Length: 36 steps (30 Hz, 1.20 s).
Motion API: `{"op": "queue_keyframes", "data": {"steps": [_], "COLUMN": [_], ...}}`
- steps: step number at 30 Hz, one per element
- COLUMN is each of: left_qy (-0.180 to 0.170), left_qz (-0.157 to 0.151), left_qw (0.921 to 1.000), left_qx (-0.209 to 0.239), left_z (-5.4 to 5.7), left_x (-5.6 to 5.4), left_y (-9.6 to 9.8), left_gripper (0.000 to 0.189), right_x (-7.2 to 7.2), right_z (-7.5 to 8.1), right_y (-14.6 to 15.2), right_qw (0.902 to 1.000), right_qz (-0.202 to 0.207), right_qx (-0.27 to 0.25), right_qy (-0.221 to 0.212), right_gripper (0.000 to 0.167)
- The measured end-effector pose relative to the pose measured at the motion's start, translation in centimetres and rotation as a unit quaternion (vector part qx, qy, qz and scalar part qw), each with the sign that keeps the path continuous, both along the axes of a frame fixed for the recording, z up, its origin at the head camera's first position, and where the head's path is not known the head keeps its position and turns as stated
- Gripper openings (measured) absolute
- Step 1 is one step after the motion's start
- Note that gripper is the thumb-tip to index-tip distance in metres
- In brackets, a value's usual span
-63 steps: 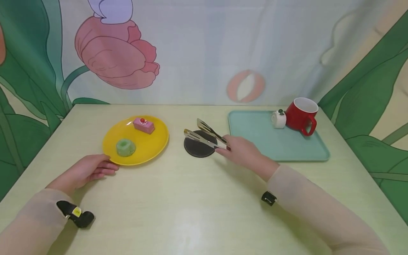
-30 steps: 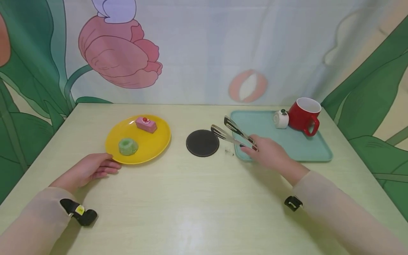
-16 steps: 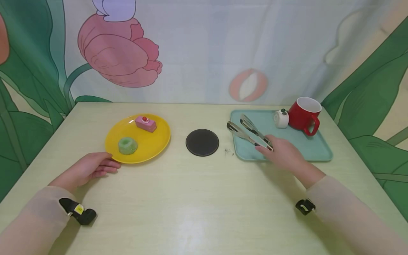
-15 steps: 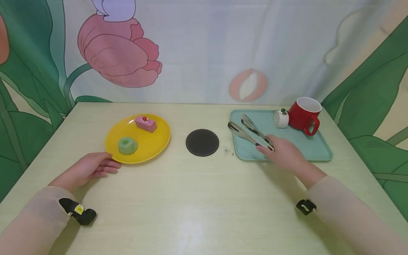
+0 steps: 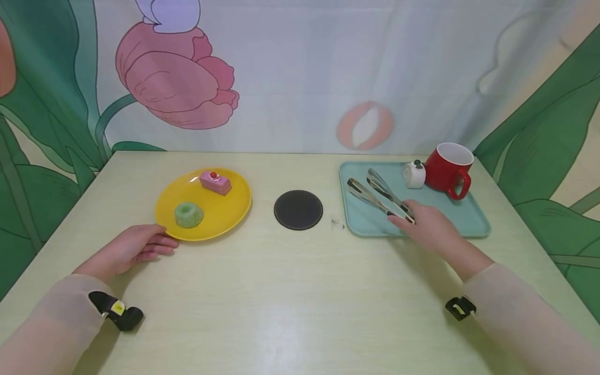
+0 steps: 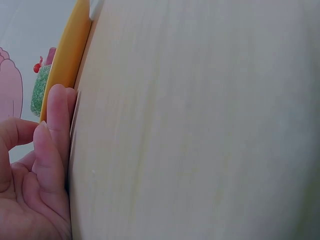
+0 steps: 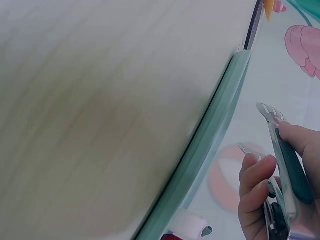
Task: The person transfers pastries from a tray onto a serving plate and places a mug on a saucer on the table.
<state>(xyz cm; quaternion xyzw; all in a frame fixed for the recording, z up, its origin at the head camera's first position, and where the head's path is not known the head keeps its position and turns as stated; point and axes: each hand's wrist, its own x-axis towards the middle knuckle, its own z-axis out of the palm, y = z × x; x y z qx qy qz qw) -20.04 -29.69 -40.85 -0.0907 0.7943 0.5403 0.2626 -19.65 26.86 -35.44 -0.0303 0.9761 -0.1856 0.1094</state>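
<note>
My left hand (image 5: 133, 250) pinches the near-left rim of the yellow plate (image 5: 225, 208) between thumb and fingers, as the left wrist view also shows. On the plate lie a green ring-shaped sweet (image 5: 189, 215) and a pink cake slice (image 5: 215, 183) topped with a red berry. My right hand (image 5: 428, 224) grips metal serving tongs (image 5: 379, 195), whose arms stand apart with nothing between them. The tongs hover over the left part of the light-blue tray (image 5: 450, 224). In the right wrist view, fingers and thumb wrap the dark handles of the tongs (image 7: 282, 165).
A white roll cake (image 5: 414, 174) stands at the tray's back, touching a red mug (image 5: 445, 169) on its right. Between plate and tray lies a round black coaster (image 5: 298, 210). A printed curtain (image 5: 290, 78) hangs behind the table.
My right hand has carried the tongs rightward, from above the black coaster to above the tray. The left hand stays at the plate's rim, and the plate has not moved noticeably.
</note>
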Motion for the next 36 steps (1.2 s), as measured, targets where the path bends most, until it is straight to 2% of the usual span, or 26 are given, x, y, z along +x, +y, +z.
{"op": "queue_keyframes", "data": {"steps": [6, 22, 36], "left_qy": [-0.002, -0.003, 0.005], "left_qz": [0.001, 0.004, -0.002], "left_qw": [1.0000, 1.0000, 1.0000], "left_qx": [0.005, 0.002, 0.000], "left_z": [-0.1, -0.1, 0.1], "left_x": [-0.1, -0.1, 0.1], "left_y": [0.0, 0.1, 0.1], "left_gripper": [0.052, 0.051, 0.051], "right_x": [0.2, 0.6, 0.8], "right_z": [0.0, -0.3, -0.4], "right_y": [0.5, 2.3, 3.0], "right_qw": [0.9997, 0.9997, 0.9992], "right_qz": [-0.021, -0.021, -0.036], "right_qx": [0.002, -0.016, -0.012], "right_qy": [-0.013, 0.000, -0.010], "right_gripper": [0.073, 0.065, 0.073]}}
